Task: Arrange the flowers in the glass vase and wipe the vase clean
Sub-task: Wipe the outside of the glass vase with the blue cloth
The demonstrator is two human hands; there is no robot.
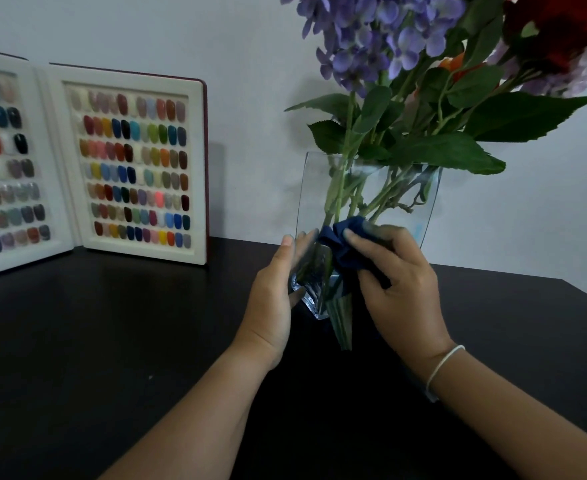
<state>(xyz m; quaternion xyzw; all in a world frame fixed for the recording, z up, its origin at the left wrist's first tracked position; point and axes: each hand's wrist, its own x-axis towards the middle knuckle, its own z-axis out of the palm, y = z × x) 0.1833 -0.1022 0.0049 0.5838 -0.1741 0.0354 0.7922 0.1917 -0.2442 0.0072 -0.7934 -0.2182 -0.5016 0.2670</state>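
Note:
A clear glass vase (314, 188) stands on the black table, right of centre. Purple flowers (382, 32), red blooms (558, 32) and green leaves (441, 150) rise from it, their stems showing through the glass. My left hand (273, 299) grips the vase's lower left side, thumb along the edge. My right hand (399, 289) presses a crumpled dark blue cloth (340, 239) against the front of the glass, low down. The vase's base is partly hidden by both hands.
An open white display book of coloured nail samples (125, 168) stands upright against the wall at the back left. The black table (112, 341) runs to an edge at the far right. A pale wall is close behind the vase.

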